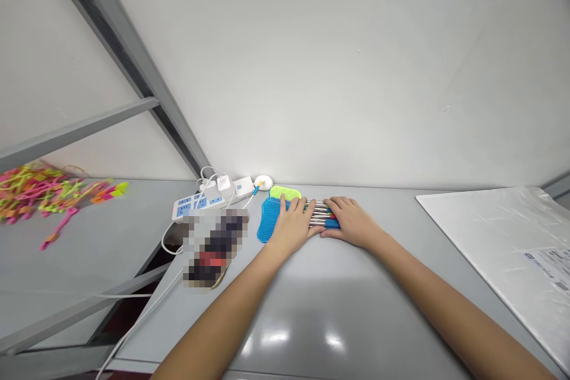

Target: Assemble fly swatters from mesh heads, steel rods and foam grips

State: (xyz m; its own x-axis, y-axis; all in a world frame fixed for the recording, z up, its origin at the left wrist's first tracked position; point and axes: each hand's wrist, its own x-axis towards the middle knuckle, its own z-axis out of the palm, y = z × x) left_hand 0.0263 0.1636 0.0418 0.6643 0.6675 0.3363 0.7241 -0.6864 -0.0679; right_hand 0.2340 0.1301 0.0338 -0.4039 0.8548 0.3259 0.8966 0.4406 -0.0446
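Note:
A bundle of fly swatters lies flat on the grey table, with several shiny metal shafts (317,214) side by side. At its left end are a blue mesh head (268,219) and a lime-green mesh head (285,192) behind it. My left hand (294,222) is over the shafts beside the heads, fingers across the top and thumb at the near side. At the other end, my right hand (350,221) is closed around the coloured handles (332,223), which show blue and some red. The palms hide part of the bundle.
Left of the bundle are a blurred-out item (214,249), a white-and-blue power strip (200,205) with plugs and cables, and a round white device (263,182). A plastic-wrapped white panel (499,231) lies right. Colourful stringy items (40,190) lie beyond a metal frame (133,59).

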